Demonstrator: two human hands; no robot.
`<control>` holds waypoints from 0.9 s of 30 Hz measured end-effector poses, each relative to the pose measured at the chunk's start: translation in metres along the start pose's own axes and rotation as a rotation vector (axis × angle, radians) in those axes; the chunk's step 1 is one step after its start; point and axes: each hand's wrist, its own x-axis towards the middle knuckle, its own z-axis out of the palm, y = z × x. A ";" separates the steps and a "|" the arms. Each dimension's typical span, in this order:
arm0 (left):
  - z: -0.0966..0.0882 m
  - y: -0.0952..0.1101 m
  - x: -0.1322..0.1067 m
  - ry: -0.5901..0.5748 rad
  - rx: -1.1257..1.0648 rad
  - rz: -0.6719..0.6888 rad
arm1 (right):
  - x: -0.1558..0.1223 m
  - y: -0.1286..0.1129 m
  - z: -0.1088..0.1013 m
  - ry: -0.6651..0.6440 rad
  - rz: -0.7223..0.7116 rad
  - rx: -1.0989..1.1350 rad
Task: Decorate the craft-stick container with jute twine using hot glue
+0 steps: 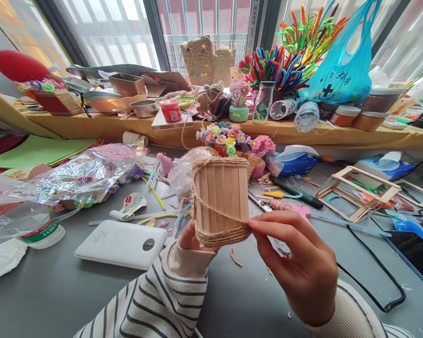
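A small holder made of upright wooden craft sticks (223, 190) is held up above the grey table. Jute twine (222, 238) is wound several times round its base and also rings its top edge. One strand slants across the front from upper left to lower right. My left hand (188, 238) grips the holder from behind and below, its fingers mostly hidden by it. At the lower right corner, my right hand (299, 258) pinches the twine between thumb and forefinger. A loose scrap of twine (236, 258) lies on the table below.
To the left lies a white power bank (121, 244). Stick frames (359, 192), a pink glue gun (291, 206) and a black cable (377, 281) are on the right. Crochet flowers (225, 136) stand behind. A cluttered shelf (204, 134) runs along the window.
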 end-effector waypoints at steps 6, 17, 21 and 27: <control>-0.008 -0.006 -0.003 -0.114 0.092 0.086 | 0.000 0.001 0.000 0.011 0.007 -0.001; -0.019 -0.007 -0.003 -0.118 0.125 0.081 | -0.001 0.002 0.000 -0.003 0.023 0.009; -0.025 -0.007 -0.005 -0.077 0.112 0.085 | -0.002 0.002 0.000 0.002 0.013 0.011; -0.015 -0.007 -0.004 -0.056 0.107 0.100 | -0.002 0.002 0.002 -0.007 0.015 0.020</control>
